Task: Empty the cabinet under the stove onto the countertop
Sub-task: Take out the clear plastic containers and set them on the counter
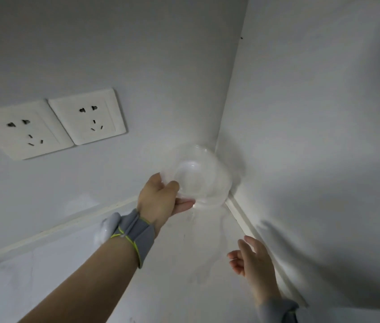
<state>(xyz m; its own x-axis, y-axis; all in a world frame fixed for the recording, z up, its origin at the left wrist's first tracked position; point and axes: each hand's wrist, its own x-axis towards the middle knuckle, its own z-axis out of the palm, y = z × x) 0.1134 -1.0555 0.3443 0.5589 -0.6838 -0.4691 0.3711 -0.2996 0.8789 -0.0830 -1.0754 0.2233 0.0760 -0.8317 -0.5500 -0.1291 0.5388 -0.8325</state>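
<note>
At centre frame, a clear bowl is held in the wall corner.
Left hand grips the bowl's near rim, thumb over the edge and fingers beneath, above the back corner of the countertop. Right hand, lower right, is relaxed and holds nothing, apart from the bowl. Two wall sockets sit upper left.

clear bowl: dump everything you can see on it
The bowl is round, fully transparent and empty, glass or clear plastic (can't tell which), with a wide rim and a smaller flat base showing through. It is motion-blurred. Its mouth tilts up toward the camera. It sits low in the wall corner at the back of the countertop; whether it has touched down is unclear. The left hand grips its near rim, thumb over the edge, fingers beneath. The right hand is clear of it.
</note>
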